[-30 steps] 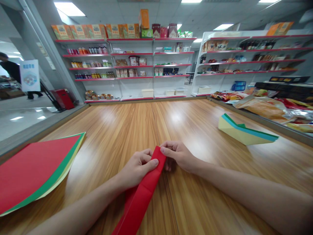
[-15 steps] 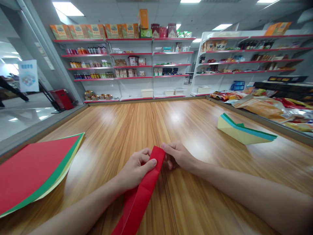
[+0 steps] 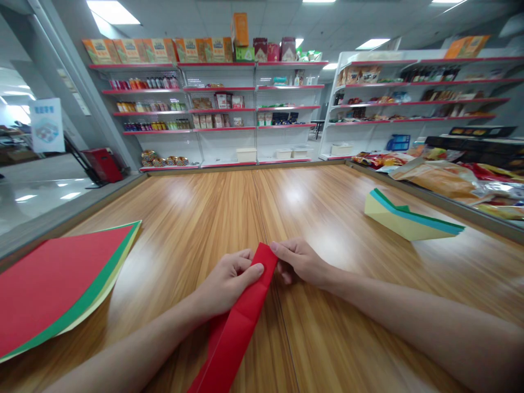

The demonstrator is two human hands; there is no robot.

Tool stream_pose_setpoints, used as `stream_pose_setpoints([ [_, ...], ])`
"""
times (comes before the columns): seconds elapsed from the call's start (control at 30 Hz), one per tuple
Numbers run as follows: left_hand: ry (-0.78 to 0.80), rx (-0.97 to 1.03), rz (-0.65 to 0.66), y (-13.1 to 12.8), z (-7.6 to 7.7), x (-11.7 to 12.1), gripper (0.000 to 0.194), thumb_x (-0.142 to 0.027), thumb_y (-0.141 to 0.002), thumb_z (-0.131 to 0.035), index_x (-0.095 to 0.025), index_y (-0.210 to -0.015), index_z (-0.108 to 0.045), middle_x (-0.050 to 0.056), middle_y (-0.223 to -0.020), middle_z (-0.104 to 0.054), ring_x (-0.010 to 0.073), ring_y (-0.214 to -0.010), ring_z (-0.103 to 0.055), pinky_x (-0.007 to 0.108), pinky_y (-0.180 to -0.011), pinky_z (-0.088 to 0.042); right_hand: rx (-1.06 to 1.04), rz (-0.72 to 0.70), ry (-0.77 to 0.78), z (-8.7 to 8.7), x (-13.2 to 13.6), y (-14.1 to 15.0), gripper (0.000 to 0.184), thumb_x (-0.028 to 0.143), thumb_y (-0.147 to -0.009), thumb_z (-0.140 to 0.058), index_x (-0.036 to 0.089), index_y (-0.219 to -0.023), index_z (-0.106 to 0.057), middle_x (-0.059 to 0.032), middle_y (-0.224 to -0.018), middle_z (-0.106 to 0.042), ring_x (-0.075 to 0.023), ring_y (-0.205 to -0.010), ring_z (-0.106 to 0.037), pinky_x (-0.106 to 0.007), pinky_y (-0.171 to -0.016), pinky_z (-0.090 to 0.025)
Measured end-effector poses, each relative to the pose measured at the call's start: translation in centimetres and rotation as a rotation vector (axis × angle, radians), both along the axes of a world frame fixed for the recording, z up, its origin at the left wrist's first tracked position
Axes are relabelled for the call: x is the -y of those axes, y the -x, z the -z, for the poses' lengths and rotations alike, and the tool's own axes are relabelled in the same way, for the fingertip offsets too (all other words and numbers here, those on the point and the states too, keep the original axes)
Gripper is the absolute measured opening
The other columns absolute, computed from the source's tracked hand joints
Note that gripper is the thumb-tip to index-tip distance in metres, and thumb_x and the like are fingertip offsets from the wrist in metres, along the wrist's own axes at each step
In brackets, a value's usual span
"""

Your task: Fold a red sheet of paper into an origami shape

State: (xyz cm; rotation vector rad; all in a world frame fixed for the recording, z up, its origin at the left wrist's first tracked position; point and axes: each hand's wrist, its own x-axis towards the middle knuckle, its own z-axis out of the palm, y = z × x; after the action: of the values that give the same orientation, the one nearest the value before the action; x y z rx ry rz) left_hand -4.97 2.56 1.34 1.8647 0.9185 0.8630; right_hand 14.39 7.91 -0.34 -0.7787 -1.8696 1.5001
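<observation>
A long folded strip of red paper [image 3: 239, 322] lies along the wooden table [image 3: 196, 218], running from the near edge up to my hands. My left hand [image 3: 229, 281] pinches the strip's far end from the left, thumb on top. From the right, my right hand [image 3: 301, 261] pinches the same far corner with its fingertips. Both hands rest low on the table surface.
A stack of red, green and yellow paper sheets [image 3: 57, 278] lies at the near left. Folded yellow, blue and green papers [image 3: 403, 218] sit at the right. Snack packets [image 3: 446, 177] line the right edge. Store shelves [image 3: 213, 109] stand behind.
My right hand's fingers shifted slightly on the strip's far corner. A person at the far left has walked out of view.
</observation>
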Motion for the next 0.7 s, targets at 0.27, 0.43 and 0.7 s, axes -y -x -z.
stream_pose_setpoints([
  [0.27, 0.133, 0.071, -0.029, -0.24, -0.33, 0.14, 0.041, -0.042, -0.093, -0.043, -0.011, -0.076, -0.063, 0.004, -0.075, -0.059, 0.0134, -0.066, -0.049, 0.025, -0.06, -0.037, 0.114, -0.085, -0.042, -0.55, 0.33, 0.11, 0.055, 0.059, -0.085, -0.048, 0.012, -0.058, -0.058, 0.0005, -0.04, -0.051, -0.0068, -0.035, -0.045, -0.017, -0.036, -0.029],
  [0.43, 0.144, 0.107, 0.043, -0.24, -0.4, 0.25, 0.04, -0.043, -0.093, -0.043, -0.012, -0.079, -0.064, 0.004, -0.079, -0.058, 0.0134, -0.067, -0.049, 0.023, -0.061, -0.037, 0.105, -0.116, -0.085, -0.58, 0.28, -0.04, 0.054, 0.057, -0.085, -0.048, 0.013, -0.055, -0.056, -0.0001, -0.042, -0.052, -0.007, -0.038, -0.045, -0.018, -0.039, -0.03],
  [0.7, 0.122, 0.127, 0.103, -0.27, -0.44, 0.34, 0.037, -0.038, -0.095, -0.042, -0.013, -0.09, -0.068, 0.006, -0.09, -0.062, 0.0132, -0.069, -0.051, 0.023, -0.063, -0.039, 0.04, -0.128, -0.004, -0.13, 0.39, 0.0, 0.054, 0.057, -0.086, -0.046, 0.013, -0.058, -0.056, 0.0004, -0.043, -0.052, -0.0073, -0.037, -0.044, -0.019, -0.037, -0.029],
])
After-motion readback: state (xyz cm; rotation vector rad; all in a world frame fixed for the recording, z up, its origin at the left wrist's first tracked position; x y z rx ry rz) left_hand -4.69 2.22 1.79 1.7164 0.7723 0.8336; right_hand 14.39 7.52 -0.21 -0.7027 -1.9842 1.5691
